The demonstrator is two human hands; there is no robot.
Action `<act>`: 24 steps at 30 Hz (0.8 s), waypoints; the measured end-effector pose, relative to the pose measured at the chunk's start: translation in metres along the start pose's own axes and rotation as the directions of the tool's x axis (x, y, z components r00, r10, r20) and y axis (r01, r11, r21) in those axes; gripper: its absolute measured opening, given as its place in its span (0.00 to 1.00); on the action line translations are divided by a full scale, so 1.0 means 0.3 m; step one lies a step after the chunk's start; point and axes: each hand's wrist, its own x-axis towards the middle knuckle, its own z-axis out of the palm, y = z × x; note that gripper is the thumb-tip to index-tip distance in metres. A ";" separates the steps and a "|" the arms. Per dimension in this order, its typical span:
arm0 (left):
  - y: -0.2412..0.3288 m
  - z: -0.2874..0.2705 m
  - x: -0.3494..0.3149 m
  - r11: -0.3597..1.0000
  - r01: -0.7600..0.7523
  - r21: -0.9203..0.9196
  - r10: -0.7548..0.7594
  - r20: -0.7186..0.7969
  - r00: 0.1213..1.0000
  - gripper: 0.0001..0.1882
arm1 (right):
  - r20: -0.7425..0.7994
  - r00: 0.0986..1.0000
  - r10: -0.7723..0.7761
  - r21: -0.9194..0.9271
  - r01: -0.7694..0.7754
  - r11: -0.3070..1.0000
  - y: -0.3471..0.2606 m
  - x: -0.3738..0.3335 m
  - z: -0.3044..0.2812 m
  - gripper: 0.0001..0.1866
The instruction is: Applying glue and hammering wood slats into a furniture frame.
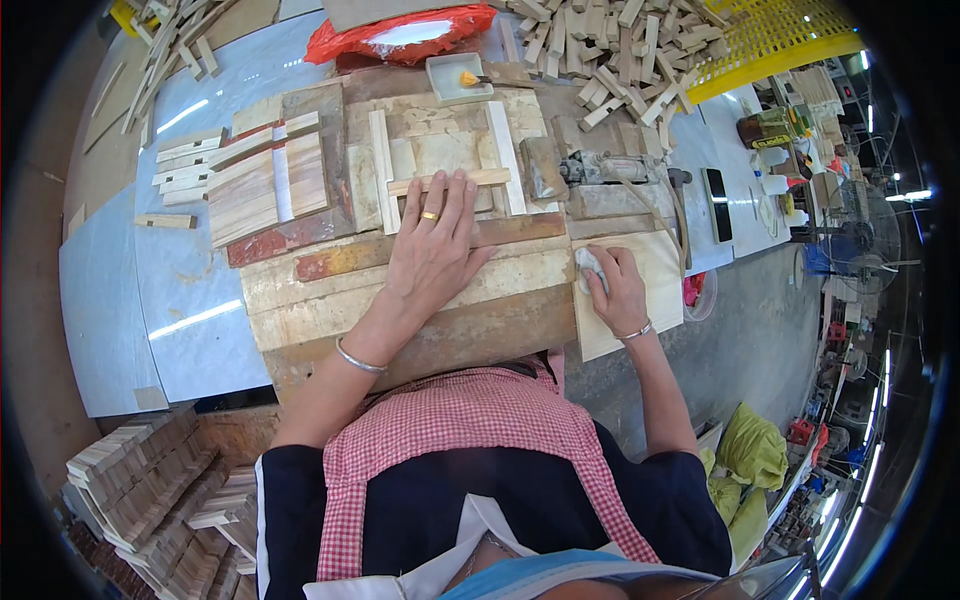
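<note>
My left hand (435, 225) lies flat, fingers stretched forward, over a narrow wooden crosspiece (488, 177). The crosspiece spans two upright wooden strips, a left strip (380, 165) and a right strip (506, 155), forming an H-shaped frame on the worn work board. To the right, my right hand (618, 290) is closed around a crumpled white cloth (588, 262). It rests over a thin pale wooden sheet (650, 265) at the table's front edge. Part of the cloth is hidden under the fingers.
Flat wooden panels (245, 195) lie left, beside short notched pieces (187, 165). A shallow dish (455, 92) with a brush stands behind the frame. At right are a clamp-like metal tool (615, 168) and a phone (717, 205). Wood sticks (625, 40) are heaped at the back.
</note>
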 end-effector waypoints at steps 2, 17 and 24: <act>-0.002 0.014 -0.016 1.000 0.013 0.007 -0.012 -0.012 1.000 0.42 | 0.057 0.997 -0.051 0.046 0.048 0.998 0.010 0.061 -0.013 0.19; -0.004 0.043 -0.048 1.000 -0.018 0.003 0.018 -0.048 0.999 0.32 | -0.031 0.879 -0.476 0.354 0.455 0.817 -0.463 0.633 0.186 0.11; -0.001 0.029 -0.037 0.998 -0.023 -0.058 0.018 -0.084 0.996 0.29 | -0.059 0.807 -0.588 0.137 0.590 0.796 -0.523 0.681 0.279 0.07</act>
